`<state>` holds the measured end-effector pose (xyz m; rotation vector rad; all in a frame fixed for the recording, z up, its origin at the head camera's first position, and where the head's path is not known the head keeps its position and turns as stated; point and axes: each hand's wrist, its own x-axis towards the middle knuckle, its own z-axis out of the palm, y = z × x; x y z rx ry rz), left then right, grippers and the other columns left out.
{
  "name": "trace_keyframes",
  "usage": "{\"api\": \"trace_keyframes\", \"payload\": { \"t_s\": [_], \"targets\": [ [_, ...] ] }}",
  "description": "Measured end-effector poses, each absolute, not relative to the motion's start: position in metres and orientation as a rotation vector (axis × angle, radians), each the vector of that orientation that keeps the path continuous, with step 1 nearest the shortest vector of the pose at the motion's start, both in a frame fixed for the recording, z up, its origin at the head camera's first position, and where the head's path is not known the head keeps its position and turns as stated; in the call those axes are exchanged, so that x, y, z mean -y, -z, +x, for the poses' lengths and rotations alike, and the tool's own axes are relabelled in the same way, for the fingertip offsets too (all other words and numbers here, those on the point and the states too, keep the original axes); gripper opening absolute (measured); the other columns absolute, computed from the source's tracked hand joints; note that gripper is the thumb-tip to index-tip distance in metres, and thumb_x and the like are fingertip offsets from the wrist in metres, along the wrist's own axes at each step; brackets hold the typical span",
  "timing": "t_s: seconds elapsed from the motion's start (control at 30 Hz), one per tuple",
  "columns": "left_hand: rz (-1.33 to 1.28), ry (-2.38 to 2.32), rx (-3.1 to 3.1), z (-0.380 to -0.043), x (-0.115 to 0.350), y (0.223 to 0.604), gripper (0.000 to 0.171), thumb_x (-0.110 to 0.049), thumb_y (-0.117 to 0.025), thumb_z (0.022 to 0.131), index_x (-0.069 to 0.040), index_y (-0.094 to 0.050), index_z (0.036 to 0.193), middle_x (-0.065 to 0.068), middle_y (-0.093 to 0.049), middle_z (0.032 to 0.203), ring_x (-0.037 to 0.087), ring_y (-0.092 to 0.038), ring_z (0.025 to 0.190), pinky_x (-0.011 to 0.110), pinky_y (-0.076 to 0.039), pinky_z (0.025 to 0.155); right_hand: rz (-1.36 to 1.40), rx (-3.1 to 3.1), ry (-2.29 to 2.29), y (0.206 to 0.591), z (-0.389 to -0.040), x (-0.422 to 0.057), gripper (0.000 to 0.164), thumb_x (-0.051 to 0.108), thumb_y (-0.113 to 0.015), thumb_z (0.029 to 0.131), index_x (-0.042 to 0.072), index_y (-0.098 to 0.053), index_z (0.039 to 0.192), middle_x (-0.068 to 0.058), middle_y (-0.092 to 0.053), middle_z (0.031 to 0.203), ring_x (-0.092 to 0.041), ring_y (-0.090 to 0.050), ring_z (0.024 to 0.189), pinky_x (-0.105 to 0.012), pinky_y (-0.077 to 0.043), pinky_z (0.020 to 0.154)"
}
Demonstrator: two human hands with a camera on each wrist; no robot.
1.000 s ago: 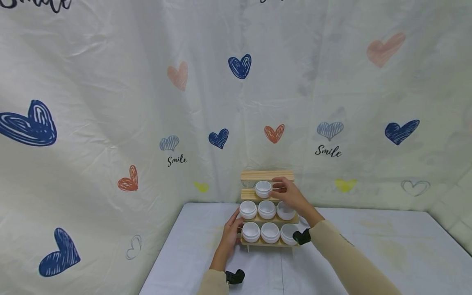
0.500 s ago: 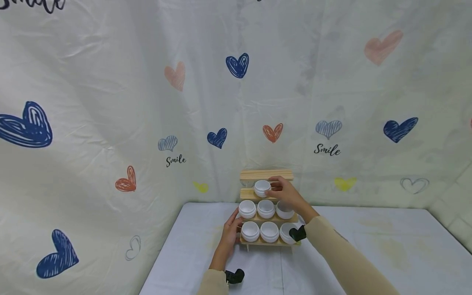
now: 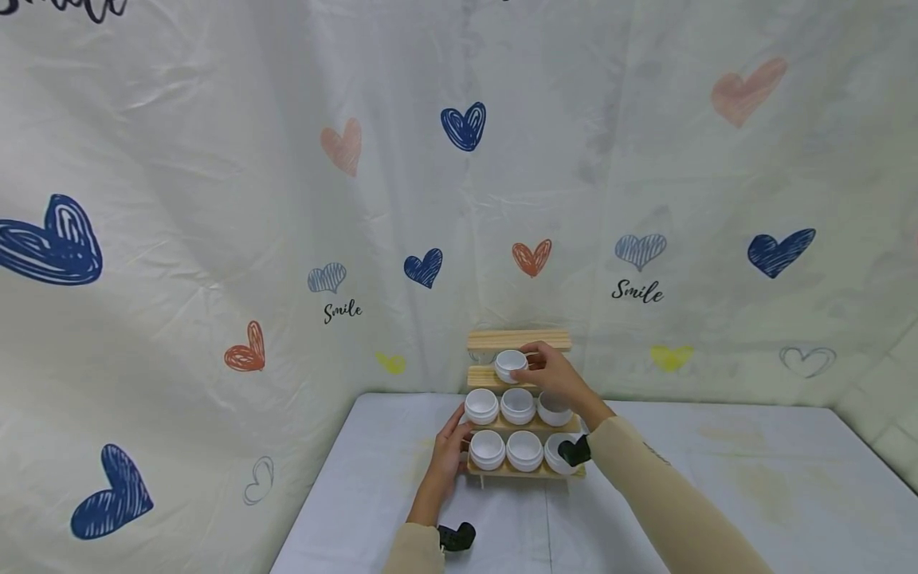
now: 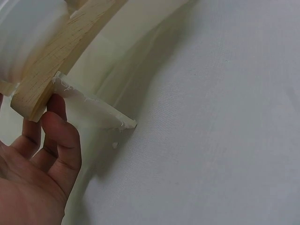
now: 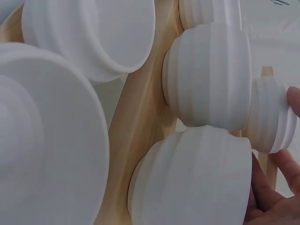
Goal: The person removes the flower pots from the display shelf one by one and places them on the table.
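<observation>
A tiered wooden rack [image 3: 519, 340] stands on the table against the curtain, with white round flowerpots on its shelves. On its left side my left hand [image 3: 447, 454] grips the end of a shelf; in the left wrist view the fingers [image 4: 61, 129] curl at the shelf board's end [image 4: 35, 93]. My right hand [image 3: 559, 379] holds a white flowerpot [image 3: 511, 365] by its right side, at the third shelf up. In the right wrist view, this flowerpot [image 5: 272, 112] is between thumb and fingers, partly hidden by nearer pots.
Three white pots [image 3: 518, 406] line the second shelf and three more [image 3: 524, 451] the lowest one, the rightmost partly covered by my right wrist's camera. The top board bears nothing. A white cloth [image 3: 717, 478] covers the table, and a heart-print curtain [image 3: 402, 183] hangs behind.
My right wrist has shifted slightly left and up while its hand stays at the same pot. The pot and rack keep their places, and my left hand has not visibly moved.
</observation>
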<state>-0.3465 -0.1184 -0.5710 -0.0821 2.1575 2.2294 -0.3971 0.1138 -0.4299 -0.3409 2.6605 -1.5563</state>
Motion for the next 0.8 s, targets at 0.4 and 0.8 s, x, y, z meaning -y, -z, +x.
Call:
{"api": "trace_keyframes", "payload": {
  "t_s": [0.4, 0.8],
  "targets": [
    [-0.091, -2.238, -2.132, -0.3475, 0.1199, 0.5727, 0.063, -0.040, -0.059, 0.097, -0.029, -0.043, 0.157, -0.002, -0.064, 0.091, 0.012, -0.061, 0.083, 0.028, -0.052, 0.061, -0.310, -2.728, 1.512, 0.4308, -0.3994, -0.1092, 0.060, 0.036, -0.080, 0.089, 0.007, -0.055, 0.136, -0.018, -0.064, 0.125, -0.031, -0.061, 0.115, -0.043, -0.054, 0.093],
    [-0.072, -2.231, -2.145, -0.3459, 0.1196, 0.5714, 0.063, -0.041, -0.058, 0.099, -0.029, -0.040, 0.158, -0.003, -0.064, 0.092, 0.012, -0.060, 0.085, 0.028, -0.051, 0.061, -0.316, -2.725, 1.518, 0.4341, -0.4004, -0.1121, 0.059, 0.038, -0.079, 0.089, 0.010, -0.055, 0.136, -0.017, -0.064, 0.125, -0.030, -0.061, 0.115, -0.045, -0.053, 0.095]
  ]
}}
